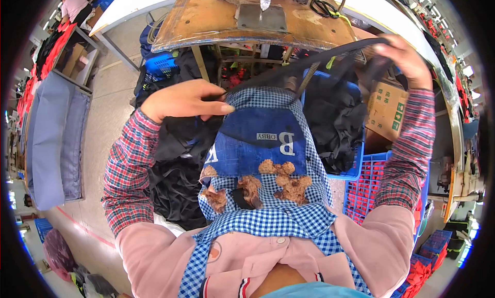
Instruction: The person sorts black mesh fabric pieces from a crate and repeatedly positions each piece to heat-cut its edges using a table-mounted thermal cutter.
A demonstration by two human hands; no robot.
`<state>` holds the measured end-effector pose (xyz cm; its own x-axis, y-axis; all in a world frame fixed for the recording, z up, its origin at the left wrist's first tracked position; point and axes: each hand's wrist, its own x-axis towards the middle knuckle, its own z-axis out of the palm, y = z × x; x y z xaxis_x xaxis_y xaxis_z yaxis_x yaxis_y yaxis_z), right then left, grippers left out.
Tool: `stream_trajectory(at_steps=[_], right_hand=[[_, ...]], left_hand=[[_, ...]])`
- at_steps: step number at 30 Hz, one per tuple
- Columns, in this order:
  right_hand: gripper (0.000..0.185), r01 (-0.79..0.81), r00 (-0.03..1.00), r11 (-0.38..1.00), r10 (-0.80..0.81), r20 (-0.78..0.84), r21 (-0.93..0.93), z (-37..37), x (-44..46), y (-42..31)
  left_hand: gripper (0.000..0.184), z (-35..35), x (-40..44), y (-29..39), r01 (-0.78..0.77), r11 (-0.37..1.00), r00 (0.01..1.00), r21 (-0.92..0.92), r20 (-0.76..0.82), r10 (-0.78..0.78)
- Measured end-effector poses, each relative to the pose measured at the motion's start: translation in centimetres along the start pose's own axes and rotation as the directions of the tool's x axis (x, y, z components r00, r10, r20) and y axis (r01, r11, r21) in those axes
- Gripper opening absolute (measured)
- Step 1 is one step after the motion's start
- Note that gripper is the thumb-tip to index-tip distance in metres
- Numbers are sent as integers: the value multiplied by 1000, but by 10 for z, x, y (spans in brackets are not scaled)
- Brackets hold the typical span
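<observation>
A long black strap (319,56) arcs over my lap below the front edge of the wooden machine table (206,20). At the upper right, my right hand (405,56) pinches the strap's raised end. My left hand (193,99) is over the top left of the blue checked apron (268,97), beside the strap's left end, with its thumb pointing right; the other fingers curl out of sight, so what they hold is hidden. Part of the strap near my right hand is blurred.
A blue crate of black fabric (335,123) stands right of my lap, with a cardboard box (384,110) beside it. Below is a crate with red pieces (361,190). Black fabric (178,190) is heaped at the left. Another person (76,7) is at the far upper left.
</observation>
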<state>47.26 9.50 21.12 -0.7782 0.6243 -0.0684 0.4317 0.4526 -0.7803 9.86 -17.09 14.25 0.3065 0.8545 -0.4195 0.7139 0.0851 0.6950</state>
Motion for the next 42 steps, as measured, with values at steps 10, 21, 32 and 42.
stream_trajectory(at_steps=[10, 21, 32, 42], right_hand=[[57, 389, 903, 921, -375, 207, -27, 132, -8, 0], [30, 270, 962, 947, -256, -98, 175, 132, 66, 43], [55, 191, 909, 554, -412, -67, -810, 121, 128, 31], [55, 250, 898, 551, -440, -22, -796, 120, 152, 44]], left_hand=[[29, 1, 39, 74, -359, 910, 919, -208, -250, 306], [37, -36, 52, 7, -200, 979, 801, 36, -569, 185], [43, -88, 122, -53, -22, 998, 780, -66, -625, -24], [37, -102, 150, -82, -70, 979, 791, -193, -609, -64]])
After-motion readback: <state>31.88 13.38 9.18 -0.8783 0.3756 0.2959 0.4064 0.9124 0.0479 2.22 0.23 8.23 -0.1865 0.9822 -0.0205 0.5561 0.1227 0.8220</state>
